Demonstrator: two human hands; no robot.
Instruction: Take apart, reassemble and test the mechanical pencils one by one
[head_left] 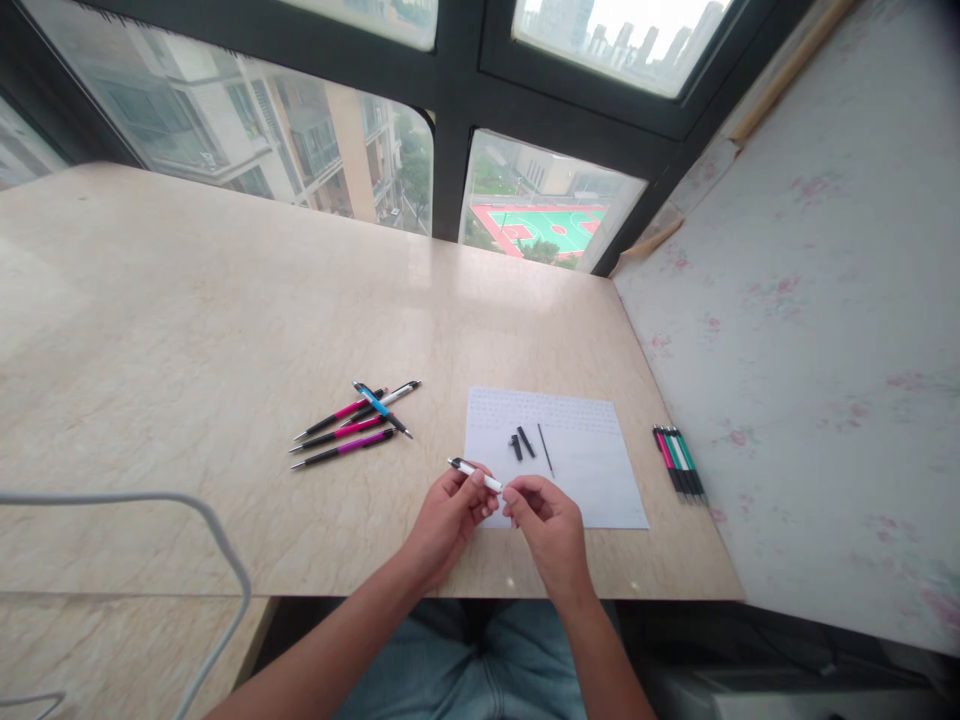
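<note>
My left hand (450,515) and my right hand (549,525) meet over the near edge of a white sheet of paper (592,470). Both pinch a white pen barrel (474,472), the left around its middle, the right at its right end. On the paper lie two small black pen parts (521,443) and a thin dark refill (545,450). Several pens (352,420), pink, blue and white, lie in a loose pile to the left.
The beige marble table (187,330) runs to a window at the back. Several more pens (679,460) lie side by side near the table's right edge, by a flowered wall. A grey cable (225,560) loops at the lower left.
</note>
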